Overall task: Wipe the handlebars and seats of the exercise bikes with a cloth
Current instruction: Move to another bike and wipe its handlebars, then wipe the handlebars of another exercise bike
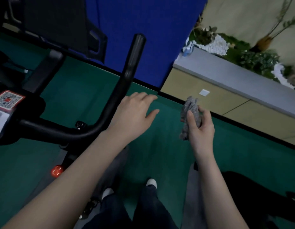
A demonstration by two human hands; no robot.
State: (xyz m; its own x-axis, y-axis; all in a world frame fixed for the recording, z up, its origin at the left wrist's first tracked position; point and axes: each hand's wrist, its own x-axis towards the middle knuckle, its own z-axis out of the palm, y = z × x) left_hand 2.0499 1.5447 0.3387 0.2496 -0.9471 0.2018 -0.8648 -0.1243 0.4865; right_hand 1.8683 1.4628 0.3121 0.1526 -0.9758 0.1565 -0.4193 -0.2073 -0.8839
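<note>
A black exercise bike fills the left side, and its curved black handlebar (pixel 125 76) rises from the stem toward the blue wall. My left hand (pixel 135 113) hovers just right of the bar with its fingers straight, apart from the bar and holding nothing. My right hand (pixel 201 128) grips a bunched grey cloth (pixel 189 111) over the green floor, well right of the handlebar. No seat shows clearly; a dark shape sits at the lower right.
A QR-code sticker (pixel 8 100) sits on the bike's stem and a red knob (pixel 57 171) lower on the frame. A blue partition (pixel 143 22) stands behind. A grey-topped planter ledge (pixel 234 75) with plants runs along the right. My feet stand on green carpet (pixel 80 96).
</note>
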